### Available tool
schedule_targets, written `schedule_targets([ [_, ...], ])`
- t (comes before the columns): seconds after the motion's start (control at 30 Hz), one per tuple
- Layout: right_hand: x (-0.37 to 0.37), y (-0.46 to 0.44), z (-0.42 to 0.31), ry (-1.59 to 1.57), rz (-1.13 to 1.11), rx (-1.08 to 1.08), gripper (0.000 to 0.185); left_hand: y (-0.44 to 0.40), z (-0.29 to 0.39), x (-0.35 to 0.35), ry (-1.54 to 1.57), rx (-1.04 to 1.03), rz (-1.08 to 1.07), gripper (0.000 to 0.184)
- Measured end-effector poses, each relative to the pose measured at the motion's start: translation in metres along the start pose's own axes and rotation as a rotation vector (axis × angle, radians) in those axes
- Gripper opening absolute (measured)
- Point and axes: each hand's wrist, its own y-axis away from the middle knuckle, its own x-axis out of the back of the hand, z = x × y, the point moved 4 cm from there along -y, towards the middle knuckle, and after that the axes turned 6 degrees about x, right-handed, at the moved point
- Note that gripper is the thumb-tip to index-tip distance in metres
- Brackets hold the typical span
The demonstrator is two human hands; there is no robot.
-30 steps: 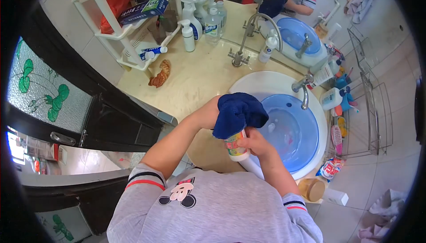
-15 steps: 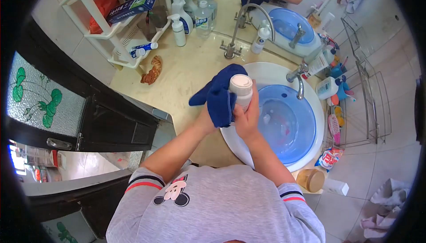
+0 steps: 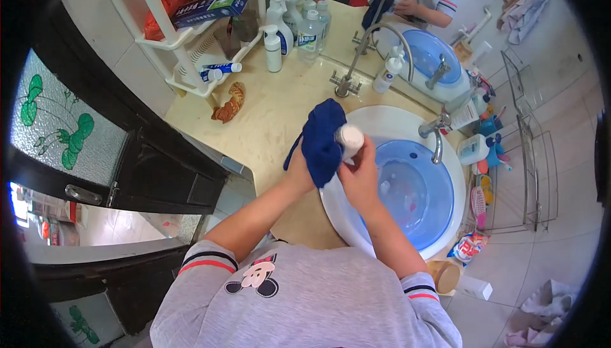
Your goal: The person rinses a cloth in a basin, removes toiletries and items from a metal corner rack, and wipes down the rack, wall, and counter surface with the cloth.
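Note:
A dark blue cloth [image 3: 323, 141] is in my left hand [image 3: 299, 168], which is closed on it, with most of the fingers hidden under the fabric. My right hand [image 3: 361, 179] grips a small white bottle [image 3: 350, 138] whose pale cap faces up toward the camera. The cloth touches the left side of the bottle. Both hands are above the counter's edge and the left rim of the white sink [image 3: 337, 211]. Inside the sink sits a blue basin [image 3: 414, 205] with water in it.
Two taps [image 3: 344, 84] [image 3: 436, 138] stand behind and right of the basin. Spray bottles [image 3: 279, 23] and a white shelf [image 3: 184, 62] are at the back left. A brown crumpled item [image 3: 229, 103] lies on the counter [image 3: 267, 112]. Wire racks [image 3: 531, 163] line the right wall.
Since a second ago the bottle has turned from base-down to cap-up, and the cloth has moved from its top to its left side. The bottle is now slightly more tilted.

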Motion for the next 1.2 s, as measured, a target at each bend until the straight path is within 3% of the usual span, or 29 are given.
schedule_targets([
  [0.1,0.004,-0.006,0.004,0.019,-0.081,-0.042,0.073,0.012,0.004,0.000,-0.069,-0.069,-0.044,0.048],
  [0.2,0.005,-0.009,0.003,-0.090,-0.056,-0.073,0.073,-0.002,-0.001,0.006,0.017,0.071,-0.127,0.045],
  [0.3,-0.003,-0.011,-0.004,-0.081,-0.011,0.015,0.071,0.029,-0.051,-0.006,0.683,0.739,-0.017,0.036],
  [0.37,-0.014,-0.013,0.002,-0.026,-0.010,0.154,0.070,0.039,-0.069,-0.012,0.966,0.969,0.087,0.034],
  [0.43,-0.020,-0.025,0.011,0.239,-0.036,0.307,0.070,0.052,-0.086,-0.016,1.210,1.253,0.149,0.032],
  [0.47,-0.025,-0.037,0.018,0.371,-0.046,0.388,0.071,0.053,-0.083,-0.012,1.093,1.238,0.082,0.034],
  [0.6,-0.059,-0.101,0.043,0.135,-0.055,0.076,0.070,0.083,-0.077,-0.007,0.684,1.083,-0.133,0.038],
  [0.67,-0.087,-0.133,0.073,0.174,-0.086,0.214,0.071,0.098,-0.084,0.001,0.598,0.837,-0.246,0.044],
  [0.7,-0.106,-0.158,0.083,0.417,-0.051,0.141,0.073,0.083,-0.075,0.014,0.456,0.736,-0.349,0.046],
  [0.73,-0.116,-0.169,0.106,0.460,-0.017,0.216,0.075,0.080,-0.052,0.037,0.331,0.652,-0.387,0.047],
  [0.77,-0.119,-0.176,0.093,0.414,-0.145,0.042,0.074,0.084,-0.056,0.045,0.347,0.696,-0.397,0.049],
  [0.83,-0.130,-0.189,0.117,0.430,-0.168,0.039,0.072,0.094,-0.061,0.059,0.379,0.786,-0.415,0.053],
  [0.93,-0.124,-0.178,0.106,0.531,-0.151,0.013,0.075,0.099,-0.075,0.067,0.562,0.816,-0.242,0.053],
  [1.07,-0.087,-0.139,0.068,0.366,-0.149,0.051,0.080,0.089,-0.079,0.061,0.619,0.729,-0.179,0.053],
  [1.17,-0.048,-0.085,0.054,0.145,-0.160,0.024,0.074,0.077,-0.057,0.048,0.719,0.790,-0.180,0.055],
  [1.2,-0.029,-0.065,0.039,0.059,-0.171,-0.001,0.071,0.070,-0.047,0.044,0.644,0.691,-0.244,0.053],
])
